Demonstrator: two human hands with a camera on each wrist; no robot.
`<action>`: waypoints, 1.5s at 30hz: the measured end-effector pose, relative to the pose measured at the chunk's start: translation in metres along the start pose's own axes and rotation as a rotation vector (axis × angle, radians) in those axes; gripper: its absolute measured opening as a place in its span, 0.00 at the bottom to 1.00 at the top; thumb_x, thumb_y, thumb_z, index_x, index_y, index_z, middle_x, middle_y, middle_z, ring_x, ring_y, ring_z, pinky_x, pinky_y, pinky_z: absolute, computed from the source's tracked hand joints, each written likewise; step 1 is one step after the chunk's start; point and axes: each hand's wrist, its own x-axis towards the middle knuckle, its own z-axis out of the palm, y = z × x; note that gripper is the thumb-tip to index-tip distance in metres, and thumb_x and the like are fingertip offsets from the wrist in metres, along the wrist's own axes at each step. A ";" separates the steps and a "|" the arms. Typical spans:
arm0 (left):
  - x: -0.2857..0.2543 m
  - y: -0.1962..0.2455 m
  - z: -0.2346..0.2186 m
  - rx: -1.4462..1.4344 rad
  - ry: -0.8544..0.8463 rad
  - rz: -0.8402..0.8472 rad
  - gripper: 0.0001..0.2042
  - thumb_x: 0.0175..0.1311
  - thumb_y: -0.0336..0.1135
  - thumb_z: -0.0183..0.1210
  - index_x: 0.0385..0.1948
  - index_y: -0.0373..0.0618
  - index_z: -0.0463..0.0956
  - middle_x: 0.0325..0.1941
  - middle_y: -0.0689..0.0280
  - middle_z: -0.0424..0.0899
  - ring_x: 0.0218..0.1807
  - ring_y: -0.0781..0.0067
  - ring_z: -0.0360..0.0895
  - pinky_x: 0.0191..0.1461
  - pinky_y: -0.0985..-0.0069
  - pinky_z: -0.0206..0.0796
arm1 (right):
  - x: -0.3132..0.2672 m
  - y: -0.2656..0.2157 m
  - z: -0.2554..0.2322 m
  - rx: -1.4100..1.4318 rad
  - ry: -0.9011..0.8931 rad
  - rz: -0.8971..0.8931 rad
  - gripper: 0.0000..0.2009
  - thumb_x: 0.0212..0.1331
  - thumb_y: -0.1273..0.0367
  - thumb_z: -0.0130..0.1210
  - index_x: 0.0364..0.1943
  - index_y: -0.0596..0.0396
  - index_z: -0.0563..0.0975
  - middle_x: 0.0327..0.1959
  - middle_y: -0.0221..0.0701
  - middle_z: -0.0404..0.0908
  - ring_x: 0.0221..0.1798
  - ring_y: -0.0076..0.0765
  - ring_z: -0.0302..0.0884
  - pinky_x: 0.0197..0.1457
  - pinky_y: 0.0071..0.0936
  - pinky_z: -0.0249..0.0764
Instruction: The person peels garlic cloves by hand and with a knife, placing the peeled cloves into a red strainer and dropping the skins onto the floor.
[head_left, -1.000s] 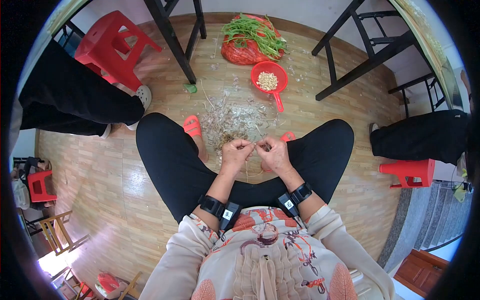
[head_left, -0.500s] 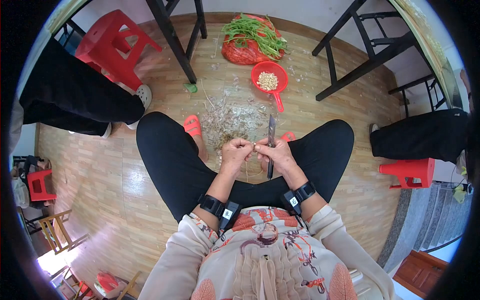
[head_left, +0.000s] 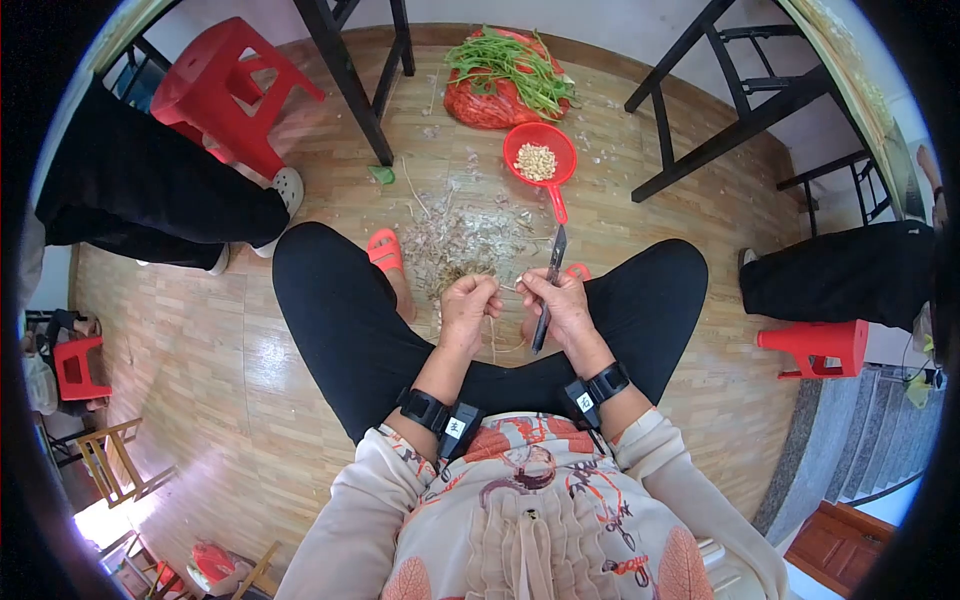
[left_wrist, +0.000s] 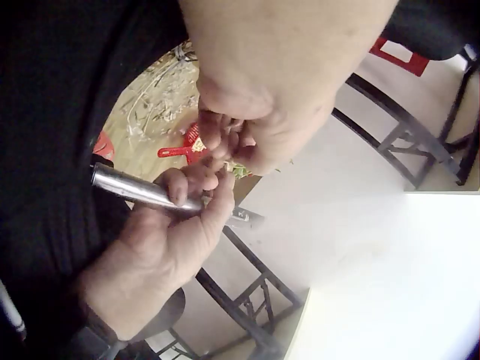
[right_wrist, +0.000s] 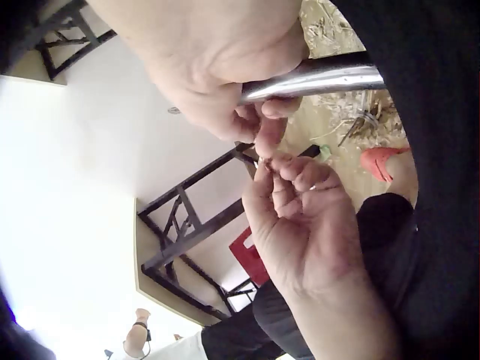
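My right hand (head_left: pixel 562 308) holds a small knife (head_left: pixel 552 265), its dark blade aimed away from me and its handle across the palm. The handle looks shiny in the left wrist view. At that hand's thumb and fingertips is a small white garlic clove (head_left: pixel 520 284). My left hand (head_left: pixel 468 310) faces it with curled fingers, a short gap away in the head view. In the right wrist view a small pale piece (right_wrist: pixel 315 186) shows between the left fingers; cannot tell its kind. Below the hands is a thin pale stem (head_left: pixel 494 342).
Dry skins and scraps (head_left: pixel 455 240) litter the floor between the slippers. Beyond lies a red strainer (head_left: pixel 564 168) with peeled garlic cloves (head_left: pixel 536 162). Behind it sits a red bag (head_left: pixel 480 108) topped with green stems (head_left: pixel 510 68). Black table legs (head_left: pixel 375 90) and red stools (head_left: pixel 230 100) flank them.
The knife, unseen in the first frame, came into view in the right hand, then tilted with its tip to the right. The right hand moved slightly away from the left, leaving a gap.
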 end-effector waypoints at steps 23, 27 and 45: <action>-0.006 0.005 0.008 0.169 -0.072 0.058 0.04 0.47 0.27 0.55 0.22 0.35 0.74 0.16 0.68 0.73 0.16 0.84 0.67 0.18 0.88 0.59 | 0.001 0.006 0.000 -0.212 -0.052 -0.099 0.07 0.46 0.74 0.54 0.30 0.62 0.74 0.21 0.28 0.75 0.17 0.16 0.68 0.17 0.11 0.60; -0.007 0.006 0.007 0.185 -0.049 0.055 0.03 0.45 0.26 0.53 0.18 0.37 0.72 0.13 0.68 0.72 0.14 0.84 0.65 0.16 0.88 0.57 | -0.004 0.003 0.004 -0.251 -0.063 -0.116 0.07 0.46 0.74 0.54 0.30 0.62 0.74 0.21 0.28 0.75 0.18 0.16 0.68 0.17 0.11 0.60; -0.003 0.002 0.001 0.024 -0.086 -0.036 0.04 0.46 0.27 0.53 0.15 0.41 0.70 0.13 0.68 0.72 0.12 0.83 0.66 0.14 0.87 0.57 | -0.006 0.002 0.007 0.002 -0.065 0.056 0.06 0.47 0.74 0.53 0.31 0.60 0.73 0.17 0.25 0.72 0.16 0.17 0.67 0.16 0.11 0.60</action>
